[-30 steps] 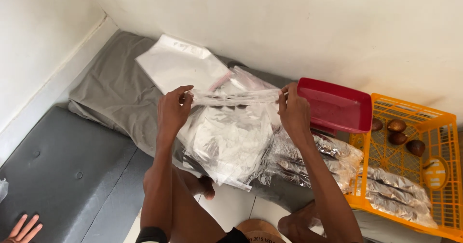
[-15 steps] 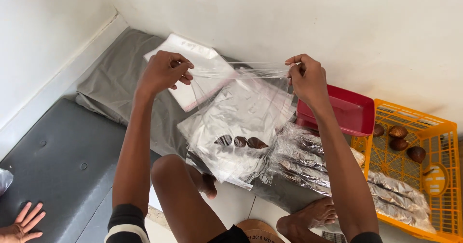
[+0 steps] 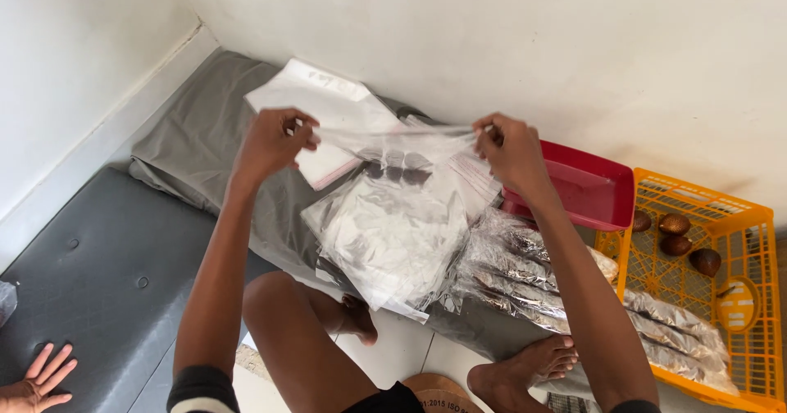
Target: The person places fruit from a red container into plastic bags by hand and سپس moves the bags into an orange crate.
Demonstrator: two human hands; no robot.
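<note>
A: White wall [image 3: 492, 44] fills the top of the head view, grey cloth [image 3: 197, 150] and grey pad [image 3: 98, 273] lower left. Hands?

B: Left hand [image 3: 270, 142] and right hand [image 3: 510, 152], mid-frame, each pinching one end of a clear bag [image 3: 393, 144] stretched flat between them. Both clenched on its top edge, fingers curled tight.

A: Where's the bag?

B: Centre of frame, held up above a pile of clear bags [image 3: 389, 241]. Something dark shows through it, can't tell what.

A: Around it?

B: White sheet [image 3: 316, 101] behind the left hand, upper centre. Red tray [image 3: 586, 187] just right of the right hand. Orange crate [image 3: 705, 265] far right, brown fruits [image 3: 676, 232] in it. Foil packs [image 3: 541, 273] run from the pile into the crate.

A: Anyone else?

B: Another person's hand [image 3: 37, 384] flat on the pad, bottom left corner. Worker's knee and feet at bottom centre.
</note>
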